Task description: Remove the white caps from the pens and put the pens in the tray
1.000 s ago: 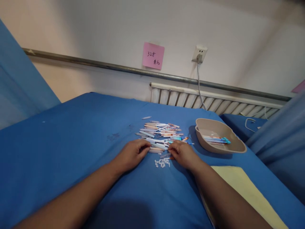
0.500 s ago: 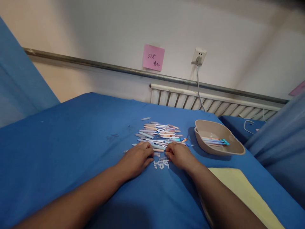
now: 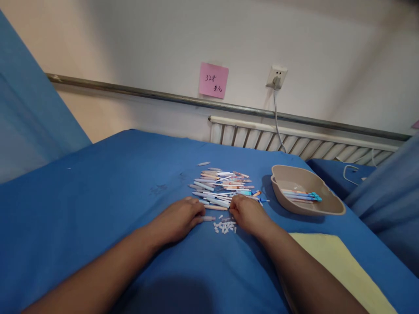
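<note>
A loose pile of pastel pens and pen parts point(image 3: 222, 185) lies on the blue cloth point(image 3: 98, 205). My left hand point(image 3: 178, 218) rests palm down at the pile's near left edge, fingers curled toward a short pale piece point(image 3: 208, 218). My right hand point(image 3: 248, 213) sits at the pile's near right edge, fingers bent over the pens; what they grip is hidden. Between my hands lies a small heap of white caps point(image 3: 224, 226). A beige tray point(image 3: 296, 174) at the right holds a few assembled blue pens point(image 3: 303, 196).
A yellow sheet point(image 3: 340, 261) lies near my right forearm. Behind the cloth-covered surface run a metal rail point(image 3: 163, 93) and a radiator point(image 3: 294, 141). A pink note point(image 3: 213, 80) and a wall socket with a cable point(image 3: 276, 77) are on the wall. Blue fabric hangs at both sides.
My left hand has drawn back slightly toward me and left of the pile, leaving a short pale piece beside its fingertips. My right hand stays at the pile's edge. The camera shifted a little.
</note>
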### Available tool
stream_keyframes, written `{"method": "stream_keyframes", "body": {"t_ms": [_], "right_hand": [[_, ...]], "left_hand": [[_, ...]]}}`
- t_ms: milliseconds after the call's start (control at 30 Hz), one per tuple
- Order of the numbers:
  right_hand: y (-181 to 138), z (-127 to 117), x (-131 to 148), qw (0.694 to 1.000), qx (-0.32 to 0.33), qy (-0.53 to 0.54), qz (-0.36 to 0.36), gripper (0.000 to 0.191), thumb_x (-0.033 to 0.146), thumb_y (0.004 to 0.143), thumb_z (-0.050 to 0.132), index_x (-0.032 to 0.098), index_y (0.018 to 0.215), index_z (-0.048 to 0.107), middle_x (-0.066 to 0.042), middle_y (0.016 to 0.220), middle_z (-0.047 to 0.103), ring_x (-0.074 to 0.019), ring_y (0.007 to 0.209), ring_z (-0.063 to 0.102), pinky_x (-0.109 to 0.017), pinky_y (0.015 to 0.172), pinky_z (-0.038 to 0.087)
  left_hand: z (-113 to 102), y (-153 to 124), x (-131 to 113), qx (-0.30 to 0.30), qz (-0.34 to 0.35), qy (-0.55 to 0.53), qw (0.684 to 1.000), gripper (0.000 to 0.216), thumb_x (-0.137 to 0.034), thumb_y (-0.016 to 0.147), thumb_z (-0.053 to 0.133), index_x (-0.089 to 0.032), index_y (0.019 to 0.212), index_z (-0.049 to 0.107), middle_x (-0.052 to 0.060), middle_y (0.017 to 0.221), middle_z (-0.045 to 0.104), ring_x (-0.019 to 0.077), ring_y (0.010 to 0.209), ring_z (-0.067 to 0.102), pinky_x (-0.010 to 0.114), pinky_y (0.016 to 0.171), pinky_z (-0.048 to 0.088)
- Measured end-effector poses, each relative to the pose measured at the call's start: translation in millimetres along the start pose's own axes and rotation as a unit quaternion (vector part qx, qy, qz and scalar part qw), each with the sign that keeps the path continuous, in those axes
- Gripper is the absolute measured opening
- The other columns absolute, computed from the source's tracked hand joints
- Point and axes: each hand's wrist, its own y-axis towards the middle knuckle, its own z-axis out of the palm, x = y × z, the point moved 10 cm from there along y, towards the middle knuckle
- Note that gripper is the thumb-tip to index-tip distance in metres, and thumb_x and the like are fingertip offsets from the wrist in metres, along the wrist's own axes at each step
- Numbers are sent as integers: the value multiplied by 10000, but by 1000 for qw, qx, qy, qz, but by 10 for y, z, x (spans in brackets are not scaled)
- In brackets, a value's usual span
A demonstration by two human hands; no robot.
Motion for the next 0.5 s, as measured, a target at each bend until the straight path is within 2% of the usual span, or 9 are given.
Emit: {"method": "stream_keyframes", "body": {"t_ms": [167,333,433,500], "right_hand": [[-14,-35,-104,998,-45,45,15,185,271,822,579,196,990,558,-58,1019,616,-183,919,583,-261,749,379],[-21,13,-152,1000,-18,10,24,80,256,854,527,205,863,588,-54,925,615,-180,838,577,-272,708,367],[-44,-5,-140,1000,-18,1,18,84,251,852,527,195,842,587,-62,920,615,-182,833,571,-271,703,364],[-64,-19,-110,1000,-20,3,4,89,253,853,527,192,828,587,-59,906,617,-180,826,569,-267,703,365]], "left_hand": [[-204,-38,100,-57,-19,-27,998,248,-385,897,427,-215,892,607,34,876,624,199,839,555,295,751,413],[-437,-46,307,-156,-83,-71,982,261,-409,895,425,-200,900,580,40,879,639,204,820,567,304,734,418],[-459,-60,473,-196,-131,-132,963,270,-440,876,459,-194,908,565,23,817,643,180,731,578,281,668,424],[-416,-47,527,-202,-135,-168,955,278,-445,867,476,-187,919,566,20,803,646,172,713,585,271,646,428]]}}
